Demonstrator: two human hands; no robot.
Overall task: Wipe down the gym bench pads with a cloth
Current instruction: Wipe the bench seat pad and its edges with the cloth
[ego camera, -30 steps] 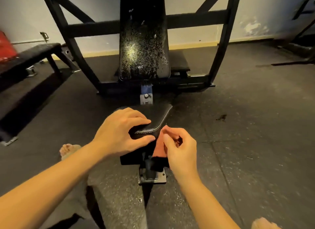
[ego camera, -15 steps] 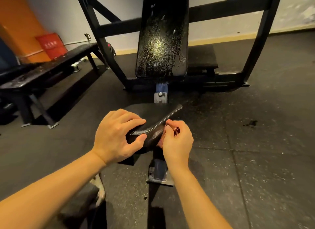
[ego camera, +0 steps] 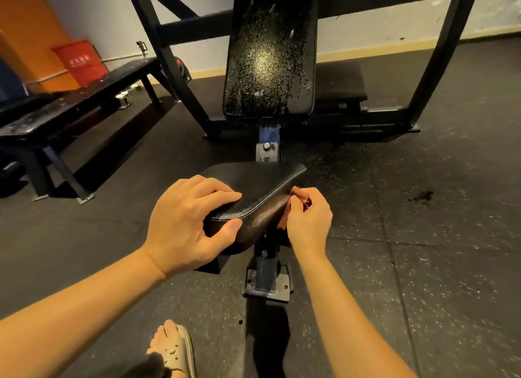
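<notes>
Seat pad of the incline bench sits low and centre, tilted, its stitched seam running along the near right edge. Left hand grips the near left corner, fingers curled over the top and thumb pressed under the front lip; it seems to be steadying the pad. Right hand has its fingertips bunched, pinching an orange-red cloth against the pad's right side wall, just under the seam. Most of the cloth is hidden behind hand and pad. Step in hand, as I read it: wiping the seat's side edge. To do it well, spread the cloth flatter so more fabric meets the vinyl, and draw it along the wall in one long pass, following the seam where grime is likely to collect. Brace with the left hand throughout. Back pad stands upright beyond, its surface heavily flaked; it probably needs light pressure, or the cloth may lift more flakes.
</notes>
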